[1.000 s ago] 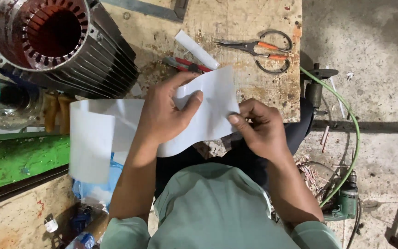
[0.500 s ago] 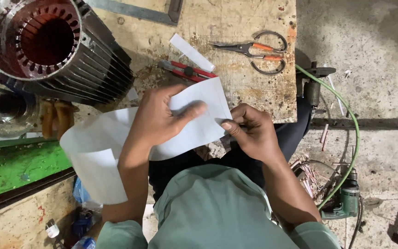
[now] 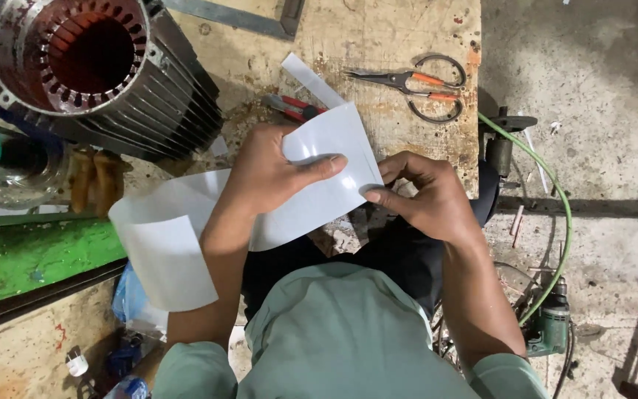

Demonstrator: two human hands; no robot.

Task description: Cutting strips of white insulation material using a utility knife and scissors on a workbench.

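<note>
Since the earlier frame, both hands are sitting slightly higher and closer together on the sheet, and the loose tail of the sheet is now curling lower on the left.

Left hand (image 3: 271, 174) is lying flat across the white insulation paper sheet (image 3: 319, 192), thumb pressing down on its face, fingers closed over the sheet's upper edge — clamped on it. Right hand (image 3: 426, 196) is pinching the sheet's right edge, thumb and fingertips together on the paper.

Sheet is being held above the person's lap, at the near edge of the wooden workbench (image 3: 378, 29). Its long tail is bending away left and down, hanging over the green surface (image 3: 31, 262).

On the bench: scissors with orange-trimmed handles (image 3: 419, 85) lying well beyond the hands, red-handled pliers (image 3: 293, 107) just past the left hand, a narrow white paper strip (image 3: 311, 77) beside the pliers. Finned motor stator housing (image 3: 97, 66) is sitting at upper left, bore open. Green cable (image 3: 555, 192) is running down the right to an electric drill (image 3: 551, 325) on the concrete floor (image 3: 592, 111).
</note>
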